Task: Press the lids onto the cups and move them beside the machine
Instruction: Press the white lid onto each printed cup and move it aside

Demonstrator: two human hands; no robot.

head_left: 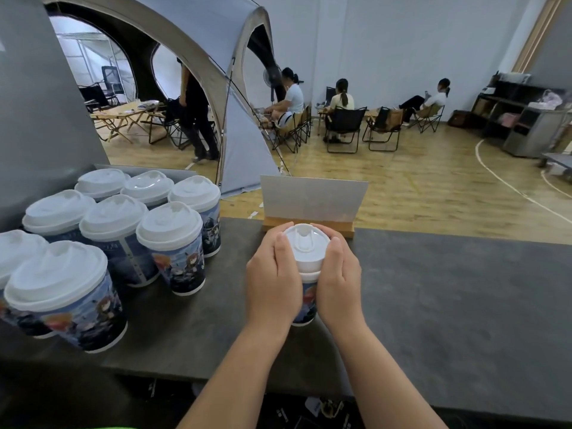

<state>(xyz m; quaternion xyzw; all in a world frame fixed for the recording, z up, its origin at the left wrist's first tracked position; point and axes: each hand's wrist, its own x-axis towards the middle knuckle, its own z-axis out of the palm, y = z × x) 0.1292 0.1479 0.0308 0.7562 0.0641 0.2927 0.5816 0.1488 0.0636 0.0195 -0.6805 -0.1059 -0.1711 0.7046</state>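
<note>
Both hands, left hand (272, 274) and right hand (339, 277), clasp a cup (306, 300) mid-counter, thumbs pressing its lid (305, 243); eight lidded cups (123, 236) already stand at the counter's (448, 305) left end

Both hands hide most of the cup (306, 308); the leftmost lidded cup (12, 255) is cut off.

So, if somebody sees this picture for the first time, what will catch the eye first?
Probably the two hands in the middle: the left hand and the right hand wrap around one printed cup on the dark counter, thumbs on its white lid. Next, the cluster of lidded cups at the left, beside a grey machine.
</note>
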